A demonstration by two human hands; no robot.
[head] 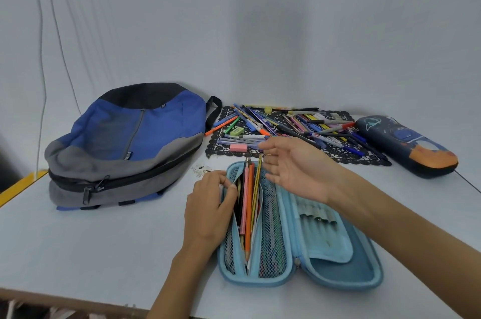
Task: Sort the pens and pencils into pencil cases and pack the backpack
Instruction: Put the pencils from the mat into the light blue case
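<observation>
A light blue pencil case (338,283) lies open in front of me. Several pencils (248,209) stand in its left mesh pocket, tips toward me. My left hand (208,210) pinches the pocket's edge and holds it apart. My right hand (294,166) hovers open over the case's far end, fingers spread beside a yellow-and-black pencil (257,178) that leans in the pocket. A pile of pens and pencils (299,125) lies behind on a black lace mat (364,156). A dark blue space-print pencil case (406,147) sits shut at the right. The blue and grey backpack (125,141) lies at the left.
A pink eraser (238,147) and a green eraser (236,131) lie on the mat's left part. A small printed tag (201,170) rests by my left hand. The table's front edge (78,301) runs along the bottom left, with a yellow strip (18,187) at the left edge.
</observation>
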